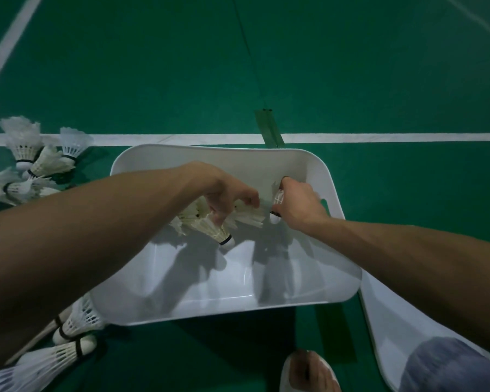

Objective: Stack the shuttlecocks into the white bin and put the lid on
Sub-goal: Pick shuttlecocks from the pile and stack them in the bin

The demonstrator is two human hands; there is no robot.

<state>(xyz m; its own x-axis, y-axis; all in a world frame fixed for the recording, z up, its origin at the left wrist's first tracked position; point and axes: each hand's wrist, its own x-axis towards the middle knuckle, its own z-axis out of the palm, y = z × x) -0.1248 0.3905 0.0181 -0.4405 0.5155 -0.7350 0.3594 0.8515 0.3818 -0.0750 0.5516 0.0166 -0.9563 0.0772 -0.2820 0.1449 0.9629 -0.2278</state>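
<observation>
looking down on a green court floor (pixel 379 80), with a white line (pixel 379 137) running across at 12 o'clock of the white bin (pixel 210 150). finding that bin sitting open at the centre of view, and its lid (pixel 385 315) lying flat on the floor at 5 o'clock, partly passing under the right forearm, not yet fitted.

leaving two loose piles of shuttlecocks outside: a far heap (pixel 40 162) at 9 o'clock of the bin, a near heap (pixel 77 321) at 7 o'clock, just beside the near corner.

reaching both arms inside the bin, keeping the hands close together over its far half without quite touching. curling the left hand (pixel 224 190) round a nested stack (pixel 210 224), holding it slanted with the cork toward 5 o'clock and the feathers toward 10 o'clock. gripping a single shuttlecock (pixel 276 217) in the right hand (pixel 300 202), holding it near upright, cork at 6 o'clock, skirt toward 12 o'clock.

judging the coming move as turning on those two axes: needing the pieces lined up, cork facing open skirt, before nesting.

possibly hiding more feathers between the hands; being too dim for counting.

judging most of the loading as remaining, with both heaps lying nearer the left arm.
</observation>
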